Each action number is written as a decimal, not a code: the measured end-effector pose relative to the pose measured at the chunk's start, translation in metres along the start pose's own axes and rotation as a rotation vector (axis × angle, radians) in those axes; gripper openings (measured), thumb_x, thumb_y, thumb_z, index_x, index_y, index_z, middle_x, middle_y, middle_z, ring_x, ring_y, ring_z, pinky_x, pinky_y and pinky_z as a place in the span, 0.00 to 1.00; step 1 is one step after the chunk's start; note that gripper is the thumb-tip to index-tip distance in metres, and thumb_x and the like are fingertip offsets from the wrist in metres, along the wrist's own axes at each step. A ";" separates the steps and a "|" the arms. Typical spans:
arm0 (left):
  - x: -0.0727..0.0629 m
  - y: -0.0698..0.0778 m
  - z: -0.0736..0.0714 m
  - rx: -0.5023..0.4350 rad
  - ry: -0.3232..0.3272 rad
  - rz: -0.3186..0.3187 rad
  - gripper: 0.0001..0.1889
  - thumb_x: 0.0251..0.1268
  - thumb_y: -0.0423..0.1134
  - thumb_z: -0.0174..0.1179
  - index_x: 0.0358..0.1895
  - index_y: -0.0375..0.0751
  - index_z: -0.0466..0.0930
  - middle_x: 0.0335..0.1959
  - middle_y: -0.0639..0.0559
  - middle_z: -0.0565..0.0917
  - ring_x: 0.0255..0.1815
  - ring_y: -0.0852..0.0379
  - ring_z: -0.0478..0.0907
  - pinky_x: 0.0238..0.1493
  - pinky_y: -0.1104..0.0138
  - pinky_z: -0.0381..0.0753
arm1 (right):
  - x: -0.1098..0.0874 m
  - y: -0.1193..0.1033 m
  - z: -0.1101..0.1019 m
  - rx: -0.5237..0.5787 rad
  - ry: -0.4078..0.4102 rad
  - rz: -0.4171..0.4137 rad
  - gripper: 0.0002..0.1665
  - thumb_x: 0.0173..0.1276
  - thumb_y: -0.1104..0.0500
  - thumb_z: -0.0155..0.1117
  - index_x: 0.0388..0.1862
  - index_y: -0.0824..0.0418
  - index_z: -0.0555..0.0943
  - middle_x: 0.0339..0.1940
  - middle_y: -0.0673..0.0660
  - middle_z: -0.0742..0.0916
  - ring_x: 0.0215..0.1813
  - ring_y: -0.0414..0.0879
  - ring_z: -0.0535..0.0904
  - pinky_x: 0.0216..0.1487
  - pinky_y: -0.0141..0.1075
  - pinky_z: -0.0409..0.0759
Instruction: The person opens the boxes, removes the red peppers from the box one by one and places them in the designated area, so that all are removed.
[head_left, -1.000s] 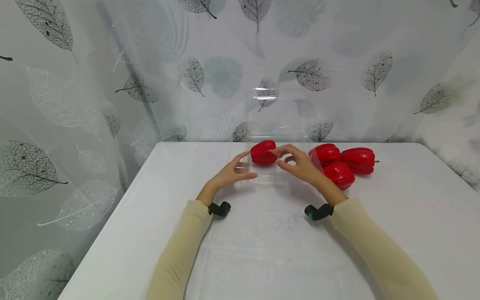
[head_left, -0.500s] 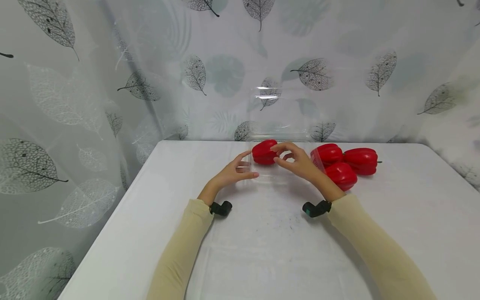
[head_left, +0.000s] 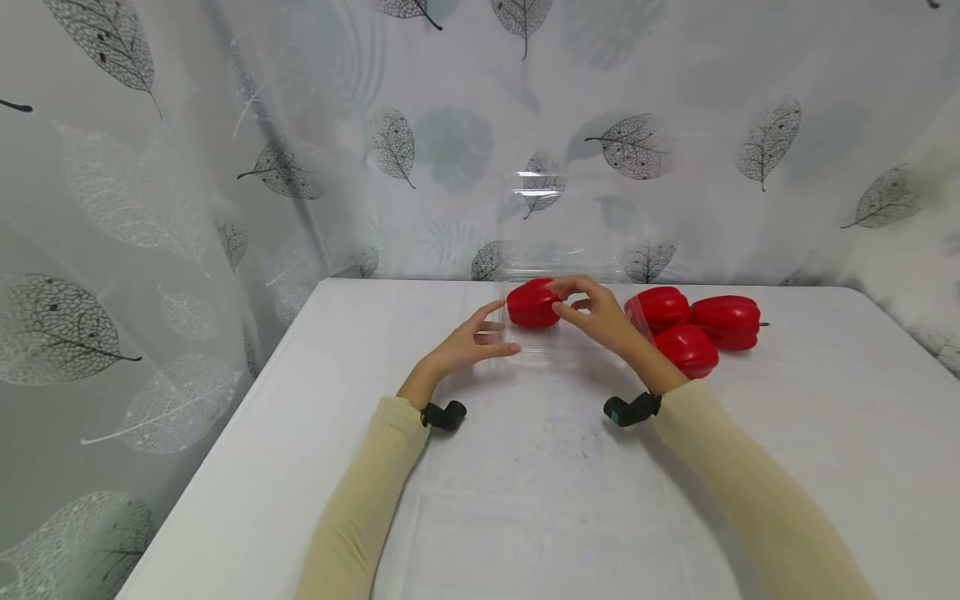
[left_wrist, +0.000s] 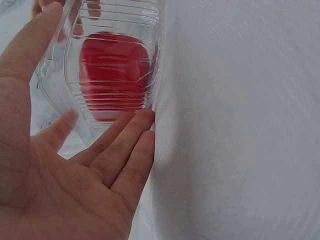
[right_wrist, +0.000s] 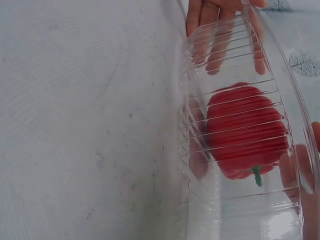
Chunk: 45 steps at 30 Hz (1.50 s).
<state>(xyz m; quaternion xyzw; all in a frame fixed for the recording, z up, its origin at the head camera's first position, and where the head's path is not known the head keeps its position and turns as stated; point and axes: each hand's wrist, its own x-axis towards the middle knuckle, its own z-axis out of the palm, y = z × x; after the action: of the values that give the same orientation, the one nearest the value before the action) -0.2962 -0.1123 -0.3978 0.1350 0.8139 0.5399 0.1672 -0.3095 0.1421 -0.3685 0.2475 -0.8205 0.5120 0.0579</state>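
A red bell pepper lies on its side in the left part of a clear plastic clamshell box. Its green stem shows through the box wall in the right wrist view and points toward my right hand. That hand reaches in over the box with bent fingers, its fingertips at the pepper's right end; it does not wrap around it. At the left side of the box is my left hand, its fingers extended along the wall and its thumb by the rim.
The box's clear lid stands raised behind it, before a leaf-patterned curtain. On the white table, to the right of the box, lie three more red peppers close together.
My right hand has shifted only slightly at the pepper's right end. The pepper keeps its place in the box, and my left hand stays beside the wall. The head view has turned a little.
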 end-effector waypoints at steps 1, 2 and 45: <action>0.000 0.000 0.000 0.001 0.001 -0.001 0.45 0.58 0.51 0.69 0.75 0.70 0.51 0.70 0.47 0.67 0.68 0.48 0.70 0.65 0.47 0.71 | -0.001 -0.005 0.000 0.006 -0.001 0.001 0.23 0.68 0.66 0.62 0.62 0.69 0.73 0.61 0.67 0.78 0.58 0.59 0.74 0.55 0.36 0.77; 0.000 0.000 -0.001 0.001 0.002 -0.001 0.45 0.58 0.51 0.69 0.75 0.70 0.51 0.70 0.47 0.67 0.68 0.47 0.69 0.64 0.47 0.71 | -0.001 -0.009 0.000 0.012 -0.004 0.001 0.23 0.68 0.67 0.62 0.62 0.70 0.73 0.61 0.68 0.77 0.58 0.60 0.73 0.56 0.39 0.76; 0.001 -0.003 -0.001 -0.011 -0.006 0.018 0.45 0.59 0.49 0.69 0.77 0.66 0.50 0.70 0.45 0.67 0.67 0.47 0.70 0.63 0.51 0.73 | 0.028 0.013 0.009 -0.055 -0.039 0.086 0.31 0.65 0.59 0.67 0.65 0.63 0.72 0.69 0.64 0.70 0.71 0.62 0.61 0.68 0.62 0.61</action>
<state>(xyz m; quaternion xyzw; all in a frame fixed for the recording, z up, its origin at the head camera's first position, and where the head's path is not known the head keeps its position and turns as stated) -0.2981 -0.1140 -0.4003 0.1432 0.8090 0.5455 0.1655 -0.3382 0.1288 -0.3738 0.2201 -0.8452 0.4862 0.0266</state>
